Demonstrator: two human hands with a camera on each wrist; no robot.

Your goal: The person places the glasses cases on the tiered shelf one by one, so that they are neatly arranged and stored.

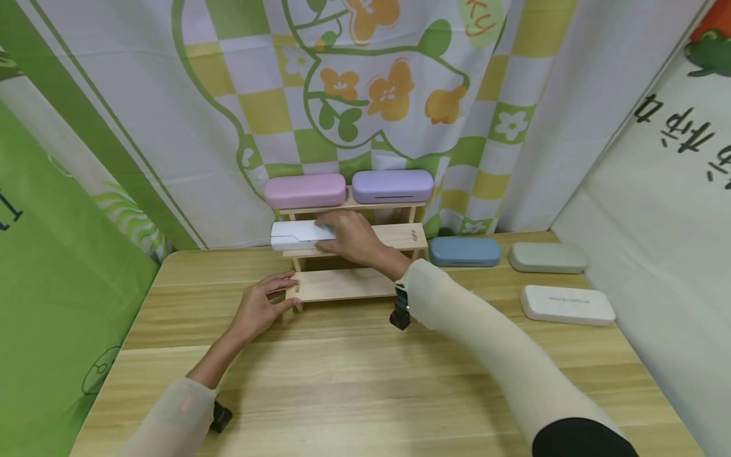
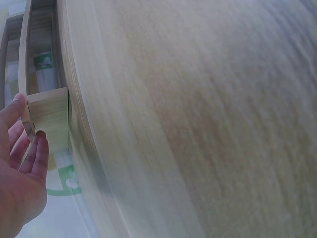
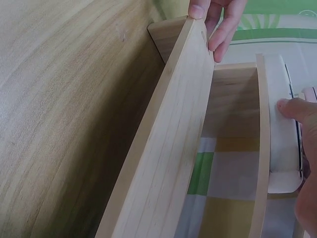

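On the middle tier of a three-step wooden rack [image 1: 342, 284], my right hand [image 1: 354, 238] grips a white glasses case [image 1: 292, 234] from above. The case lies lengthwise at the tier's left end. In the right wrist view, the thumb presses on the side of the white case [image 3: 280, 124]. My left hand [image 1: 259, 308] pinches the left end of the bottom step, thumb in front and fingers on top. The left wrist view shows the left hand [image 2: 22, 173] at the end of the wooden rack [image 2: 49, 116]. A pink case [image 1: 305, 191] and a purple case [image 1: 392, 186] stand on the top tier.
To the right of the rack, a blue case [image 1: 464, 251], a pale green case [image 1: 548, 257] and another white case [image 1: 567, 304] lie on the wooden table [image 1: 365, 387]. A patterned curtain [image 1: 400, 95] hangs close behind the rack, with a white panel [image 1: 645, 209] at the right.
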